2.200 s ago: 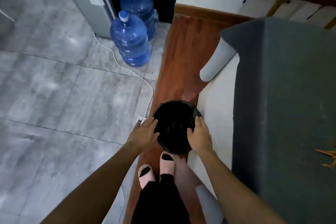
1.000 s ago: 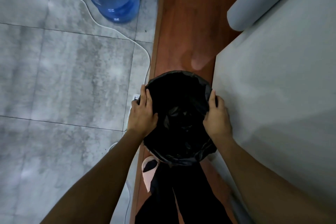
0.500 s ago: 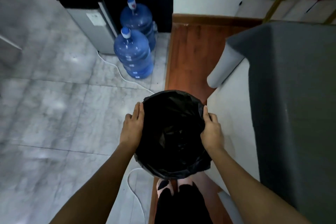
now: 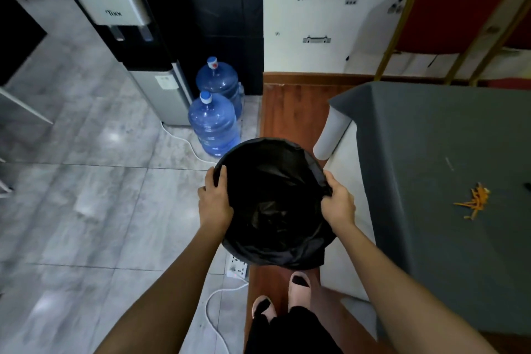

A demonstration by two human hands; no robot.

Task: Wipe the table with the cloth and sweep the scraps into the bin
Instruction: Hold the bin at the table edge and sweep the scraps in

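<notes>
Lined bin point(image 4: 275, 181) held between left grip point(image 4: 214, 204) and right grip point(image 4: 337, 202), both clasping its rim, beside the table's point(image 4: 431, 138) edge.

Likely office break corner or function room. Freestanding water dispenser point(image 4: 123, 26) by dark wall; two spare blue water jugs point(image 4: 214, 123) beside it on grey tile floor point(image 4: 86, 181). Red banquet chair point(image 4: 448, 0), gold metal frame. Small building decals point(image 4: 316, 39) on white wall. Bench point(image 4: 445, 138) under grey cloth cover.
</notes>
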